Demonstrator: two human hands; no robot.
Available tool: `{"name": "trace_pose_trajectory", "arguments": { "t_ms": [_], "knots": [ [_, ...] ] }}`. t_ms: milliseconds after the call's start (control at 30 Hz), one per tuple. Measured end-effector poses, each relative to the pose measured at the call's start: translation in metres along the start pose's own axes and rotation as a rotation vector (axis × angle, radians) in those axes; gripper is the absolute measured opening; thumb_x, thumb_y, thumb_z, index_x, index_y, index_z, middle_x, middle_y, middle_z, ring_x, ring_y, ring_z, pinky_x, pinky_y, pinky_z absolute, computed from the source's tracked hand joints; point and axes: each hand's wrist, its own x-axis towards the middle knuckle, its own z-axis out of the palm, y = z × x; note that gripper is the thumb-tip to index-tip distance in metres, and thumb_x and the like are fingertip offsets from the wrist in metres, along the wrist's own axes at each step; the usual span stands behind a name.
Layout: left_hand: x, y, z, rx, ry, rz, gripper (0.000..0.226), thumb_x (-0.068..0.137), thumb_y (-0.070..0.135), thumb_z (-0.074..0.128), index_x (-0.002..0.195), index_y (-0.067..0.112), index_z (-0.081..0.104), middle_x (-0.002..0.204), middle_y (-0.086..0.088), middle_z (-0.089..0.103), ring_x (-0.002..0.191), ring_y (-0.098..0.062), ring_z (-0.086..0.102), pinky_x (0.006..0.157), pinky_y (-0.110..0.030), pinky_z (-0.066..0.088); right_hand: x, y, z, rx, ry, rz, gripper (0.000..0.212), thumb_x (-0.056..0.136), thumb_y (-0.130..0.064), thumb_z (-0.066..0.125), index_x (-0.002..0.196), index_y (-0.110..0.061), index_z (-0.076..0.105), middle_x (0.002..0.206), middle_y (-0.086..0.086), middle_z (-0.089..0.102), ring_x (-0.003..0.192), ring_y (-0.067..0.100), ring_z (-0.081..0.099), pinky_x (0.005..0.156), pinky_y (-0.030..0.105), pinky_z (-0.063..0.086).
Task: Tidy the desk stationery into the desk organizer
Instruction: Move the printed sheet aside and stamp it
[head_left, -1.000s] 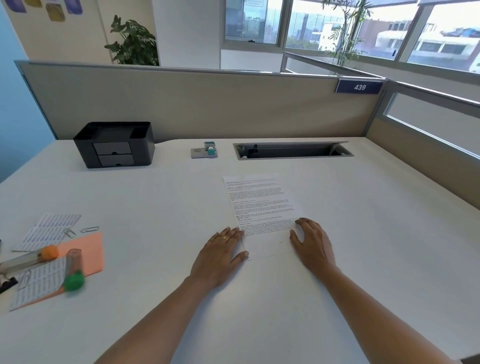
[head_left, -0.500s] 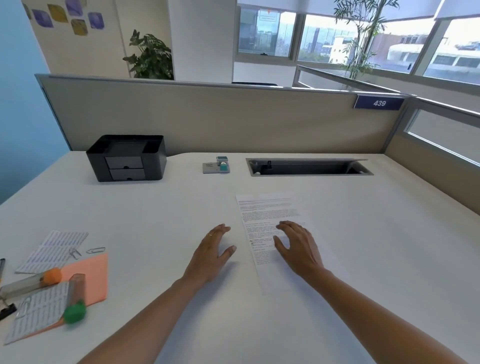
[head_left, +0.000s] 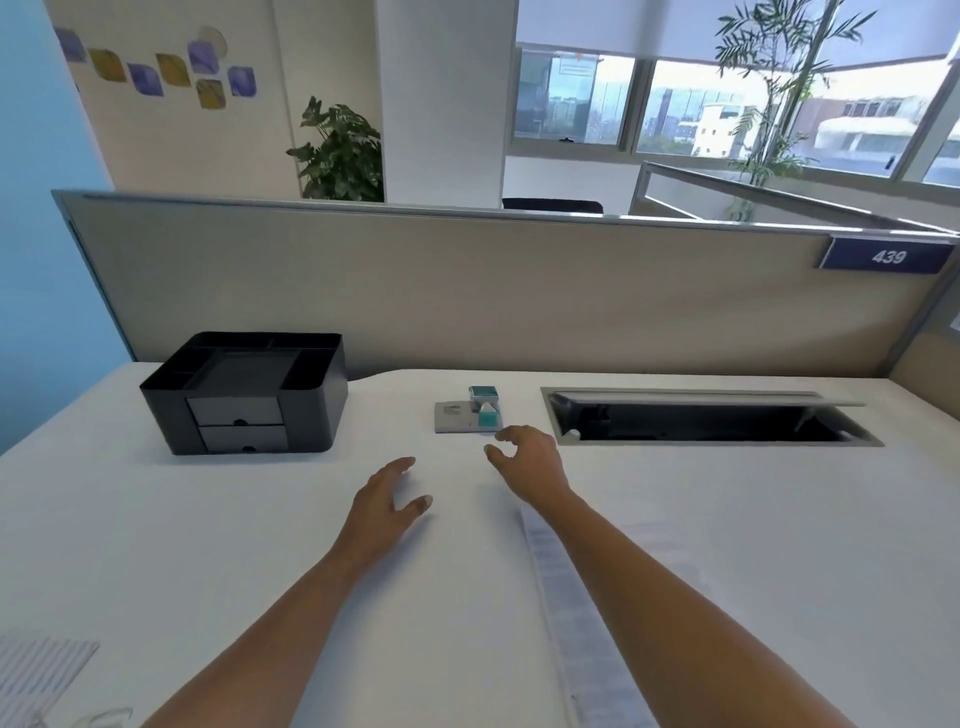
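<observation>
A black desk organizer (head_left: 244, 395) with two small drawers stands at the back left of the white desk (head_left: 156, 545). A small grey pad with two teal binder clips (head_left: 470, 413) lies near the desk's back middle. My right hand (head_left: 527, 462) hovers just in front of it, fingers loosely curled, holding nothing. Further left and nearer, my left hand (head_left: 387, 499) is over the desk with its fingers relaxed and empty. The printed sheet (head_left: 571, 613) lies under my right forearm.
A recessed cable tray (head_left: 711, 421) with its lid raised opens in the desk at the back right. A beige partition (head_left: 467, 291) closes the far edge. A lined paper slip (head_left: 36, 670) and a paper clip (head_left: 106, 717) show at the lower left corner.
Both hands left the printed sheet and moved forward across the desk; my right hand now nears the teal clips. The view tilted up, so the stationery at the left mostly dropped out of view.
</observation>
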Motion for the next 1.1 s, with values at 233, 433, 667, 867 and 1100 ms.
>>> {"name": "trace_pose_trajectory", "arguments": {
  "t_ms": [233, 433, 667, 867, 1100],
  "knots": [
    [0.079, -0.009, 0.007, 0.061, 0.076, 0.097, 0.059, 0.084, 0.02, 0.066, 0.136, 0.014, 0.038, 0.142, -0.002, 0.042, 0.13, -0.019, 0.038, 0.106, -0.025, 0.028, 0.062, 0.004, 0.042, 0.172, 0.121, 0.081, 0.057, 0.086, -0.031, 0.062, 0.132, -0.008, 0.039, 0.136, 0.008, 0.043, 0.127, 0.022, 0.039, 0.102, 0.029, 0.036],
    [0.12, -0.004, 0.014, 0.301, 0.065, 0.062, 0.078, 0.079, 0.044, 0.066, 0.143, 0.023, 0.025, 0.148, 0.002, 0.033, 0.139, -0.016, 0.025, 0.109, -0.033, 0.022, 0.075, 0.015, 0.064, 0.041, 0.25, 0.039, 0.036, 0.093, -0.027, 0.049, 0.121, -0.006, 0.045, 0.125, 0.011, 0.048, 0.118, 0.026, 0.042, 0.096, 0.033, 0.037],
    [0.137, -0.009, 0.016, 0.298, 0.059, 0.092, 0.075, 0.082, 0.043, 0.063, 0.143, 0.026, 0.022, 0.141, 0.012, 0.045, 0.134, -0.016, 0.031, 0.104, -0.034, 0.022, 0.077, 0.015, 0.065, 0.13, 0.305, 0.087, 0.031, 0.097, -0.033, 0.039, 0.112, -0.007, 0.045, 0.115, 0.014, 0.055, 0.108, 0.031, 0.049, 0.084, 0.036, 0.041],
    [0.136, -0.009, 0.016, 0.232, 0.066, 0.092, 0.068, 0.084, 0.043, 0.06, 0.141, 0.027, 0.026, 0.136, 0.011, 0.049, 0.132, -0.017, 0.032, 0.103, -0.034, 0.023, 0.075, 0.014, 0.058, 0.344, 0.373, 0.178, 0.035, 0.099, -0.035, 0.03, 0.112, -0.004, 0.039, 0.105, 0.019, 0.059, 0.088, 0.03, 0.052, 0.064, 0.03, 0.035],
    [0.139, -0.006, 0.015, 0.141, 0.076, 0.059, 0.052, 0.093, 0.046, 0.043, 0.139, 0.027, 0.03, 0.127, 0.011, 0.054, 0.127, -0.013, 0.036, 0.101, -0.03, 0.022, 0.076, 0.013, 0.057, 0.563, 0.506, 0.227, 0.037, 0.1, -0.034, 0.025, 0.115, -0.002, 0.035, 0.089, 0.01, 0.057, 0.075, 0.026, 0.051, 0.06, 0.029, 0.037]
  ]
}}
